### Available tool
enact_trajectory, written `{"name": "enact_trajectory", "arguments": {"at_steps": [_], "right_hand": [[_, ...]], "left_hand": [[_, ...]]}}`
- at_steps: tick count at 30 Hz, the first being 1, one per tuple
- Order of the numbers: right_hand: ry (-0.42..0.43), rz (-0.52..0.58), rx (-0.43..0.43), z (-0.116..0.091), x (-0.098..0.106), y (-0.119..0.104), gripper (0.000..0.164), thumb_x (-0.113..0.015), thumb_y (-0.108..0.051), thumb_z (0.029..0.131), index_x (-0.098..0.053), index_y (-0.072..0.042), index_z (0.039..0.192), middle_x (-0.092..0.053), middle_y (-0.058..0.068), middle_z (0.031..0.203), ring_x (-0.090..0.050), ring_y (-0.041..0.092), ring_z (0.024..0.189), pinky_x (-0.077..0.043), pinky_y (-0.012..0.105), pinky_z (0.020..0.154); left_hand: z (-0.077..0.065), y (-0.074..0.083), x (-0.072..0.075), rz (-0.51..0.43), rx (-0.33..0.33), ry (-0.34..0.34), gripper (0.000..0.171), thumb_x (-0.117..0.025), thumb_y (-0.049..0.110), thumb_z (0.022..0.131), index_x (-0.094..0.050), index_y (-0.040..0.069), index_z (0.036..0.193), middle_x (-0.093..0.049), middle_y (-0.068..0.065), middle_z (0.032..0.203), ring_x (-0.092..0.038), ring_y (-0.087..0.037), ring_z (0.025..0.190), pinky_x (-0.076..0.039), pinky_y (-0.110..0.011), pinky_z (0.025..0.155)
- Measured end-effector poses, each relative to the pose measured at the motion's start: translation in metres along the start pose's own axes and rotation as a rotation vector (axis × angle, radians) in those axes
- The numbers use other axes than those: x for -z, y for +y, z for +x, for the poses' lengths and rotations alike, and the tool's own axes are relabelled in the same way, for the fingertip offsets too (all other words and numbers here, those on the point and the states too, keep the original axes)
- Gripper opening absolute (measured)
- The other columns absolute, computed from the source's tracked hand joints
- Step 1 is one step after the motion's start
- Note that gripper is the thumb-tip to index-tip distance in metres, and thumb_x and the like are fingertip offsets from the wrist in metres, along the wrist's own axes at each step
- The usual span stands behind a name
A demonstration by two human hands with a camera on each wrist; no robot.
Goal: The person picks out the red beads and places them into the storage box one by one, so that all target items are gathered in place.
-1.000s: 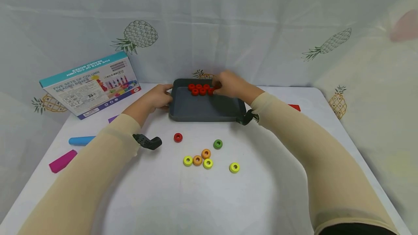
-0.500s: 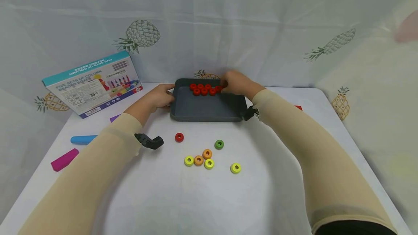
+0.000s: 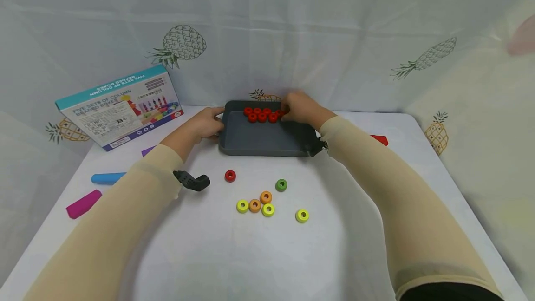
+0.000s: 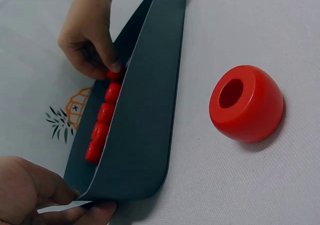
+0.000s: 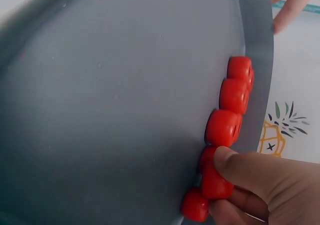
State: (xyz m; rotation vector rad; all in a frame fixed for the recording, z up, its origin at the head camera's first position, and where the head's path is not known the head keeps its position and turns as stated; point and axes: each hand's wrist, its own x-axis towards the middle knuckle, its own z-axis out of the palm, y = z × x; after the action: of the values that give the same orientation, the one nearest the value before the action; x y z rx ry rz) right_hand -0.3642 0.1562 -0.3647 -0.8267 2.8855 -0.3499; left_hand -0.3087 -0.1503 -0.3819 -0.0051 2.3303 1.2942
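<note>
A grey tray (image 3: 267, 142) lies at the back of the white table. My left hand (image 3: 204, 123) grips its left edge, thumb and fingers on either side of the wall in the left wrist view. Inside, several red beads (image 3: 262, 118) sit packed in rows along the far wall. My right hand (image 3: 302, 108) reaches into the tray at the right end of those rows. Between its thumb and fingers it pinches a red bead (image 5: 216, 184), touching the neighbouring beads. Another red bead (image 4: 250, 105) stands alone on the table in front of the tray.
Nearer on the table lie a green bead (image 3: 281, 185), orange beads (image 3: 255, 206) and yellow beads (image 3: 303, 216). At left are a blue piece (image 3: 107, 178), a magenta piece (image 3: 84, 204) and a leaning toy box (image 3: 121, 108). A red piece (image 3: 379, 140) shows behind the right arm.
My right hand has shifted a little to the right along the red beads, showing more of them. My left hand keeps its hold on the tray's edge.
</note>
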Motion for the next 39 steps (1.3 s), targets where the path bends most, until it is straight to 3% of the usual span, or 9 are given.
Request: {"name": "enact_trajectory", "arguments": {"at_steps": [7, 13, 19, 23, 30, 35, 39], "right_hand": [[-0.002, 0.006, -0.013, -0.003, 0.002, -0.002, 0.018, -0.081, -0.017, 0.083, -0.075, -0.002, 0.090, -0.070, 0.011, 0.090, -0.057, 0.027, 0.083, -0.051, 0.041, 0.079], [0.043, 0.012, 0.005, -0.013, 0.021, -0.014, 0.018, -0.075, -0.018, 0.090, -0.075, -0.002, 0.099, -0.072, 0.013, 0.096, -0.061, 0.028, 0.088, -0.052, 0.042, 0.083], [0.110, 0.155, 0.064, -0.028, 0.043, -0.041, 0.019, -0.073, -0.020, 0.093, -0.076, -0.006, 0.105, -0.074, 0.009, 0.098, -0.065, 0.021, 0.088, -0.055, 0.038, 0.082], [0.132, 0.231, 0.106, -0.038, 0.046, -0.065, 0.023, -0.075, -0.024, 0.092, -0.077, -0.009, 0.110, -0.075, 0.004, 0.101, -0.067, 0.015, 0.090, -0.056, 0.034, 0.083], [0.140, 0.242, 0.306, -0.056, 0.021, -0.108, 0.019, -0.080, -0.025, 0.087, -0.078, -0.011, 0.101, -0.074, 0.002, 0.098, -0.066, 0.010, 0.085, -0.055, 0.024, 0.077], [0.024, 0.317, 0.375, -0.066, -0.008, -0.133, 0.020, -0.080, -0.022, 0.087, -0.077, -0.009, 0.102, -0.073, 0.003, 0.097, -0.065, 0.012, 0.087, -0.055, 0.021, 0.078], [-0.074, 0.302, 0.382, -0.068, -0.031, -0.148, 0.024, -0.078, -0.020, 0.088, -0.077, -0.006, 0.107, -0.074, 0.006, 0.099, -0.064, 0.015, 0.087, -0.053, 0.019, 0.078]], "left_hand": [[0.001, -0.001, 0.000, -0.006, 0.000, -0.006, 0.076, -0.050, 0.000, 0.094, -0.022, 0.018, 0.163, -0.055, -0.020, 0.137, -0.062, -0.033, 0.118, -0.058, -0.047, 0.094], [0.001, 0.000, 0.001, -0.005, -0.003, -0.007, 0.076, -0.050, 0.000, 0.094, -0.022, 0.017, 0.163, -0.054, -0.021, 0.139, -0.061, -0.033, 0.118, -0.057, -0.047, 0.095], [-0.001, 0.000, -0.001, 0.009, 0.002, -0.003, 0.075, -0.051, 0.001, 0.095, -0.022, 0.017, 0.163, -0.053, -0.021, 0.140, -0.061, -0.034, 0.120, -0.055, -0.049, 0.098], [-0.003, 0.000, -0.001, 0.013, 0.006, -0.001, 0.075, -0.051, 0.002, 0.096, -0.021, 0.016, 0.163, -0.052, -0.021, 0.141, -0.060, -0.034, 0.121, -0.054, -0.049, 0.099], [-0.005, 0.002, -0.001, 0.027, 0.012, 0.008, 0.075, -0.052, 0.004, 0.097, -0.020, 0.016, 0.163, -0.049, -0.022, 0.145, -0.060, -0.035, 0.121, -0.054, -0.049, 0.100], [-0.004, 0.002, -0.001, 0.032, 0.004, 0.001, 0.076, -0.052, 0.004, 0.096, -0.021, 0.017, 0.163, -0.049, -0.022, 0.147, -0.058, -0.036, 0.122, -0.054, -0.050, 0.100], [-0.004, 0.001, -0.001, 0.015, -0.007, -0.007, 0.076, -0.051, 0.002, 0.094, -0.021, 0.016, 0.163, -0.049, -0.022, 0.146, -0.058, -0.035, 0.122, -0.054, -0.051, 0.100]]}}
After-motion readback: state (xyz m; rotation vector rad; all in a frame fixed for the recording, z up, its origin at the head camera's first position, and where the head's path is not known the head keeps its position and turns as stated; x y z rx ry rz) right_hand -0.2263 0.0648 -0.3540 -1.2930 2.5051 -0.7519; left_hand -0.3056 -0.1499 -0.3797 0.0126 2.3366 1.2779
